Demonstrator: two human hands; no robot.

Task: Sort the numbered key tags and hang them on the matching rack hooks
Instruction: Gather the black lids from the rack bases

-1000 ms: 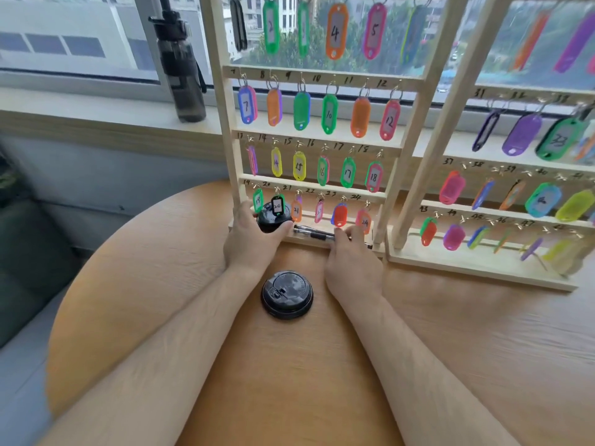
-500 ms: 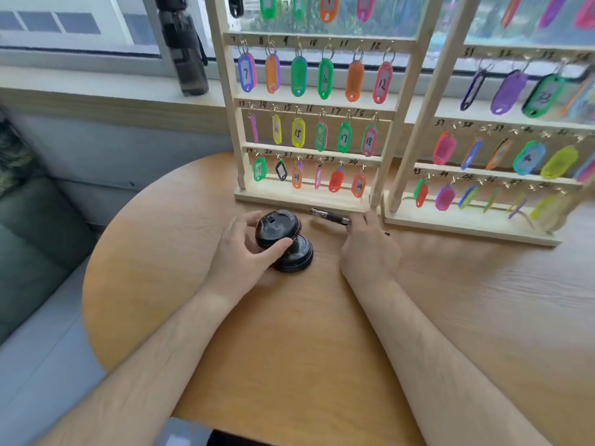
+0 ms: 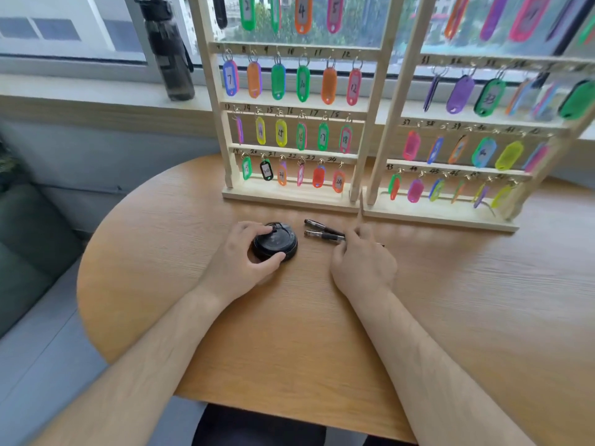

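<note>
**Every tag on a hook, none in my hands**

My left hand curls round the stacked black lids on the table, thumb on the near rim and fingers over the far one. My right hand, apart from it, pinches the end of a pen. A second pen lies just beyond that one.

The key tags hang on the left rack straight beyond my hands, and on the right rack beyond and right of my right hand. I judge them light, stiff, smooth plastic, free to swing on thin metal rings. I would pinch a tag by its flat faces and lift its ring off the hook. The ring itself looks fiddly to grab.
</note>
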